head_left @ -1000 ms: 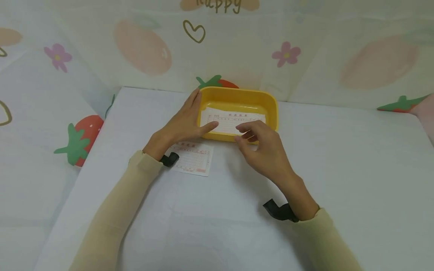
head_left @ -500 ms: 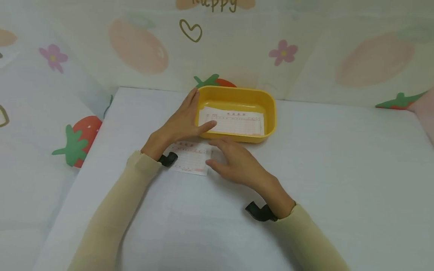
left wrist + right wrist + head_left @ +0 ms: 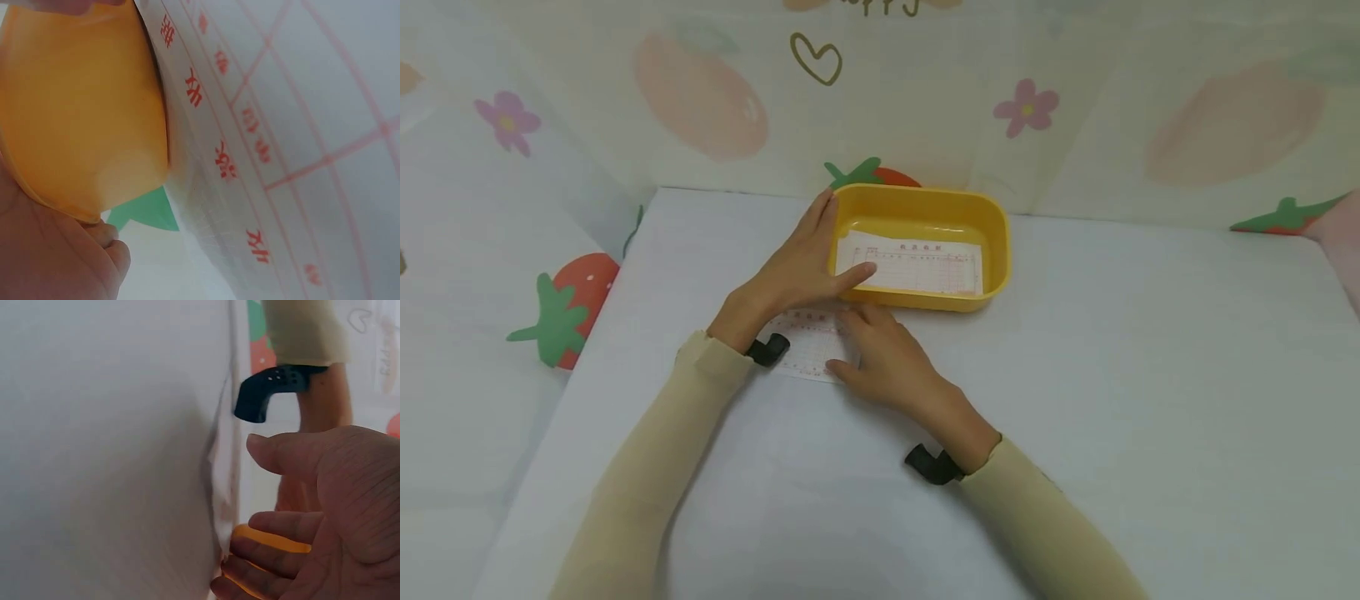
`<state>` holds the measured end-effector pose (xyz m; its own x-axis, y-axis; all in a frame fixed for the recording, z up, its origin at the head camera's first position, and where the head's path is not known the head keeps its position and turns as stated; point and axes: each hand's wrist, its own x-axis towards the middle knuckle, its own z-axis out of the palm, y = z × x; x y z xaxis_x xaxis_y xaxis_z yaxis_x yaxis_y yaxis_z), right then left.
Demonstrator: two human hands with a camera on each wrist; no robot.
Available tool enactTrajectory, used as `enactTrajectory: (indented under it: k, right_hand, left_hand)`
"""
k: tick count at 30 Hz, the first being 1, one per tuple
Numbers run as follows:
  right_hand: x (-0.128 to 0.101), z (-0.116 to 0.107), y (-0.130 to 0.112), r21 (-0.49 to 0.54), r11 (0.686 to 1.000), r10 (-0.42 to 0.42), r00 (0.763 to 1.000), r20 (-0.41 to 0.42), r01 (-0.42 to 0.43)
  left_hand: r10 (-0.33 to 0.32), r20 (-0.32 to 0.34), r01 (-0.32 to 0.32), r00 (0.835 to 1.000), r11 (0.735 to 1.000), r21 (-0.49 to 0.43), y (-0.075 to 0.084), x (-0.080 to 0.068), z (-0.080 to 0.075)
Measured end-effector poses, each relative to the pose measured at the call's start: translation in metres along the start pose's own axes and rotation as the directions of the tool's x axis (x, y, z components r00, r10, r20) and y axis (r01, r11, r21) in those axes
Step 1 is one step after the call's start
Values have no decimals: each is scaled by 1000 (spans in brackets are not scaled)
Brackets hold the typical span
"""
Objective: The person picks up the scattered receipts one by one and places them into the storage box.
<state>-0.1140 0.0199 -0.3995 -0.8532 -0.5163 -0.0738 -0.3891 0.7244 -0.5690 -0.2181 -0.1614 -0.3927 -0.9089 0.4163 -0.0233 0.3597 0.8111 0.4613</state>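
Note:
A yellow plastic tray stands at the back of the white table. Paper forms printed in red lie inside it. My left hand holds its left front corner, fingers along the left wall and thumb over the front rim. In front of the tray, partly under my left wrist, lies another red-printed form, large in the left wrist view. Over its right edge is my right hand, fingers loosely bent. In the right wrist view, its fingertips reach the lifted edge of the paper, while the thumb stays apart.
The white tabletop extends widely to the right and toward me. Behind it hangs a cloth backdrop printed with fruit and flowers, close behind the tray. A black wrist mount sits under the right wrist, another under the left.
My right hand has moved left from above the tray's front rim, down to the form on the table. My left hand stays on the tray. The view has shifted slightly.

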Motion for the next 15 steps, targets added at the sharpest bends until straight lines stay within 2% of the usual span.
enactTrajectory:
  k: [15]
  right_hand:
    - [-5, 13, 1, -138, 990, -38, 998, -46, 32]
  left_hand:
    - [-6, 2, 6, 1000, 1000, -22, 0, 1, 2]
